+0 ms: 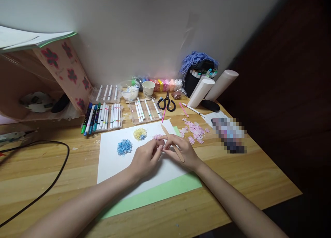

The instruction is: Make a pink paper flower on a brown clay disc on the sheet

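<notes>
My left hand [146, 158] and my right hand [182, 150] meet over a white sheet [113, 162] lying on a green sheet [160, 195]. My right hand is closed on a wooden stick [178, 152] that slants up to the left. My left hand's fingers pinch together at a small pink paper piece [160, 149], which is too small to make out well. On the white sheet sit a blue paper cluster [124, 147], a yellow cluster [140, 134] and a small pink cluster [157, 137].
A pile of pink paper scraps [194, 130] lies right of the sheets. Behind are trays of marker pens [103, 116], black scissors [167, 102], a paper cup [148, 88], a clear bowl [128, 90], clay tubs and two rolls [207, 89]. A black cable [51, 182] curves at left.
</notes>
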Demonstrator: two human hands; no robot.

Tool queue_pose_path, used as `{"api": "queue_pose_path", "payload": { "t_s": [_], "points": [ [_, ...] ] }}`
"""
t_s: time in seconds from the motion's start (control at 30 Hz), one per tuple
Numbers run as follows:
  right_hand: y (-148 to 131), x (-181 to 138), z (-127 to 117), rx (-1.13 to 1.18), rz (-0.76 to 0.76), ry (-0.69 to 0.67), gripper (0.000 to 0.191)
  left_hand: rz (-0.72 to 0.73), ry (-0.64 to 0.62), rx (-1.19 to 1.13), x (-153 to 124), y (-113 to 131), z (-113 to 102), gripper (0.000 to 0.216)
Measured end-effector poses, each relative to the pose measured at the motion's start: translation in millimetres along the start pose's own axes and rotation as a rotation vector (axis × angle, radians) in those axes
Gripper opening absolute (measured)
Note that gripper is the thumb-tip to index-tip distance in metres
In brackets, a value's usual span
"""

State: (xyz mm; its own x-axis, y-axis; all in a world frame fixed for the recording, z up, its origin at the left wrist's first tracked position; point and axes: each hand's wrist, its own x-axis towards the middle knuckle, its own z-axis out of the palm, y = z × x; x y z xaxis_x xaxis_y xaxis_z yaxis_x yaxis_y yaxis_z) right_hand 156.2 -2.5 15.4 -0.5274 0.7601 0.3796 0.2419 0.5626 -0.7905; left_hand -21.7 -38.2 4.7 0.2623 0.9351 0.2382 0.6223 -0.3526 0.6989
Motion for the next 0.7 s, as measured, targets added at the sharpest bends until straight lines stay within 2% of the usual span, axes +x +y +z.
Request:
{"api": "queue_pose_path", "payload": {
  "t_s": [0.1, 0.23, 0.33, 0.5, 0.7],
  "points": [
    [1.3, -0.1, -0.4, 0.063, 0.056, 0.026, 0.013, -0.005, 0.021, -0.041, -0.4, -0.3, 0.1, 0.022],
    [5.2, 0.4, -1.9, 0.344, 0.294, -0.006, 0.024, -0.024, 0.05, -0.099, -0.6, 0.3, -0.4, 0.022],
    [9.1, 0.6, -2.7, 0.484, 0.396, -0.012, 0.026, -0.025, 0.061, -0.104, -0.6, 0.2, -0.5, 0.021],
    [9.5, 0.8, -3.5, 0.504, 0.391, 0.031, 0.026, -0.028, 0.061, -0.097, 0.4, -1.3, -0.7, 0.019],
    [2.7, 0.3, -2.7, 0.429, 0.356, -0.005, 0.026, -0.038, 0.077, -0.076, -1.8, 1.6, -2.7, 0.016]
  ]
}}
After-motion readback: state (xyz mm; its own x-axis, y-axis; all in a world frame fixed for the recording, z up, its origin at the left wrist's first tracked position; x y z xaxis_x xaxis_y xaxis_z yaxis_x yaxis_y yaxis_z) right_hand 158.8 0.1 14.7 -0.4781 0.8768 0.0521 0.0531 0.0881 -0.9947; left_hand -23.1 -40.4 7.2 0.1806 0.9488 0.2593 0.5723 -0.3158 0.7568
